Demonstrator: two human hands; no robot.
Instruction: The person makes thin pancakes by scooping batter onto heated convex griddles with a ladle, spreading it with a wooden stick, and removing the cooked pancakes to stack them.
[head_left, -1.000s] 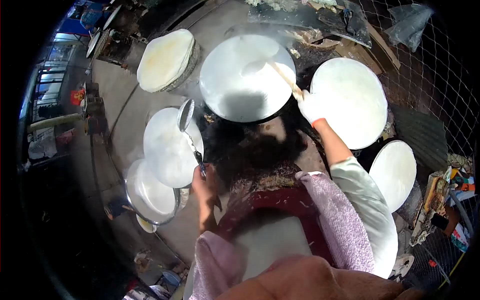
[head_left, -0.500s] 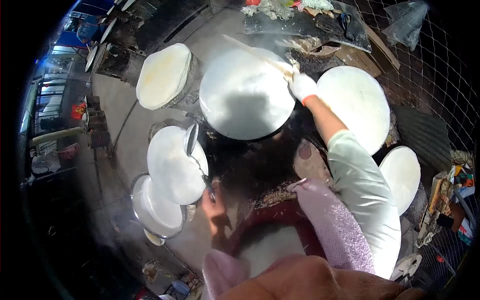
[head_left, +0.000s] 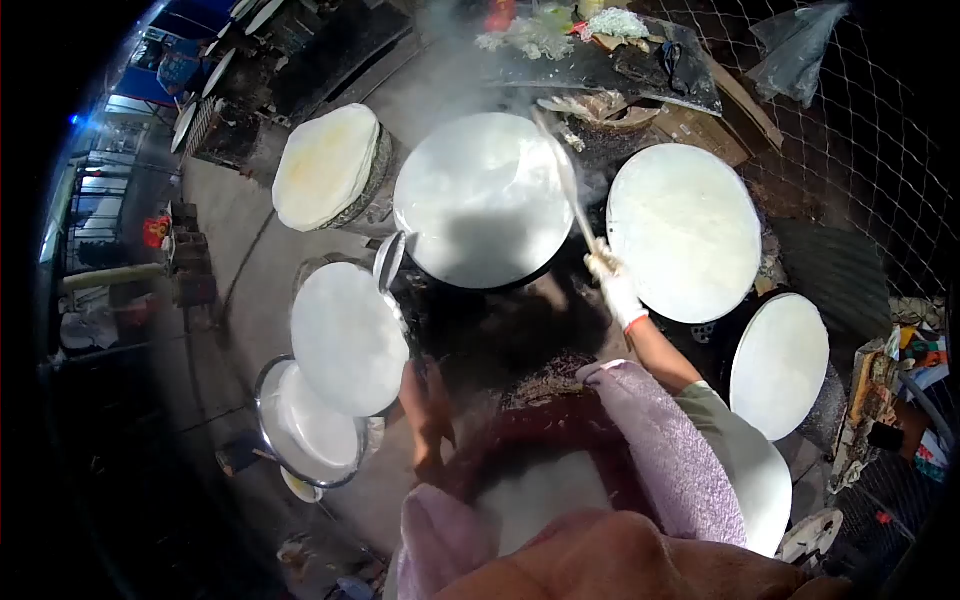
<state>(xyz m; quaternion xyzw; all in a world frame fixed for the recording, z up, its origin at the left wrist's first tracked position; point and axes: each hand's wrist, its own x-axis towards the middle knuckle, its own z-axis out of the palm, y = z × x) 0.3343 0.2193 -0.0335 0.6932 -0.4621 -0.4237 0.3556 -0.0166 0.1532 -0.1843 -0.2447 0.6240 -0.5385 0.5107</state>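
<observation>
My left hand (head_left: pixel 425 395) is closed around the handle of a metal ladle (head_left: pixel 389 264), partly in shadow. The ladle's bowl is over the upper right edge of a round white disc (head_left: pixel 350 340). My right hand (head_left: pixel 614 284), in a white glove, grips a long, thin wooden stick (head_left: pixel 568 185). The stick slants up along the right edge of a round griddle (head_left: pixel 480 235) coated in wet-looking white batter. A metal basin (head_left: pixel 268 440) of white liquid sits below the left disc, partly covered by it.
Two more round white surfaces (head_left: pixel 685 235) (head_left: pixel 780 365) stand on the right. A stack of thin pale sheets (head_left: pixel 325 165) is at upper left. Wire netting (head_left: pixel 840 150) and a dark board (head_left: pixel 500 70) with scraps lie beyond. Steam drifts about.
My right hand has come down and nearer, and the stick has swung from lying across the griddle's top to its right edge. The ladle has moved slightly upward in view.
</observation>
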